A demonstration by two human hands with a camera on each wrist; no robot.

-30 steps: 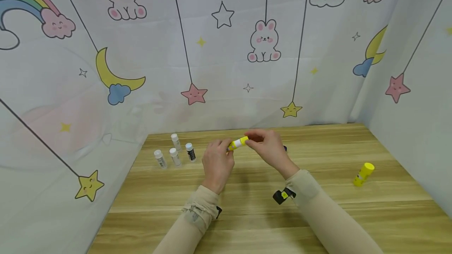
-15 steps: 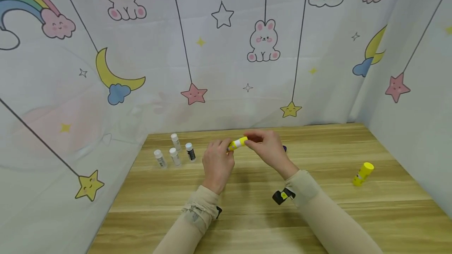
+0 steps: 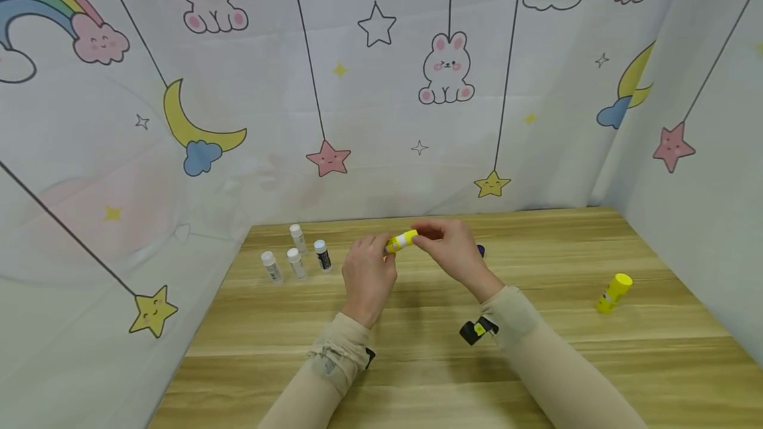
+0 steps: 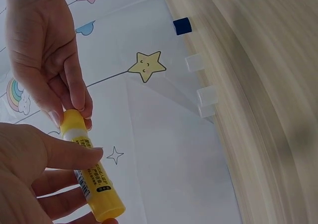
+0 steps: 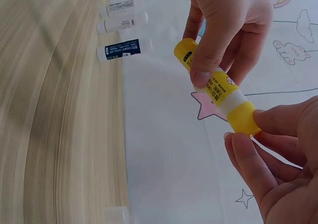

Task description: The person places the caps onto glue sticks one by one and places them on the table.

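Note:
A yellow glue stick [image 3: 401,241] with a white band is held tilted above the table, between both hands. My left hand [image 3: 369,273] grips its labelled body, thumb [image 4: 79,154] along one side and fingers behind. The fingertips of my right hand [image 3: 453,250] pinch the yellow end piece [image 5: 243,118] beyond the white band. In the right wrist view, the left thumb [image 5: 206,62] covers part of the printed label.
Several white-capped sticks stand at the back left, including a dark-labelled one [image 3: 322,257]. Another yellow glue stick [image 3: 614,293] stands at the right of the wooden table [image 3: 417,376]. A dark blue thing [image 3: 480,251] is partly hidden behind the right hand. A printed curtain [image 3: 381,111] hangs behind.
Both hands stay nearly in place around the glue stick. A slightly shorter white stretch shows on it now than before.

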